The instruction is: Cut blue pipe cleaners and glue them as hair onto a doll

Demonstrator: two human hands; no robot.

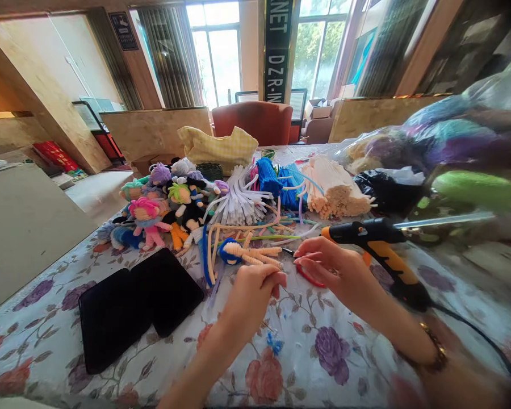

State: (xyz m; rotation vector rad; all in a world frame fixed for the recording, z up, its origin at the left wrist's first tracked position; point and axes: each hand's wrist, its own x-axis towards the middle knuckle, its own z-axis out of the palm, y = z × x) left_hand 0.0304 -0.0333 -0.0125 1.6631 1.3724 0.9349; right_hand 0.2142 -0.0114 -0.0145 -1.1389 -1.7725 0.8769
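Hands (253, 287), peach doll (249, 254) beyond left one

Left hand (259, 281) curled, left forearm (215, 349) at seven o'clock, right hand (330, 261) loosely bent, right forearm (387, 318) at four o'clock

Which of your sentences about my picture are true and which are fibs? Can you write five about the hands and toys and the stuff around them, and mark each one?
1. The blue-topped figure lies just beyond the left hand. True.
2. The red handle is closer to the left hand than to the right hand. False: it is closer to the right hand.
3. The pink-haired doll is farther left than both hands. True.
4. The glue gun is green all over. False: it is black and orange.
5. The chair at the back is reddish. True.
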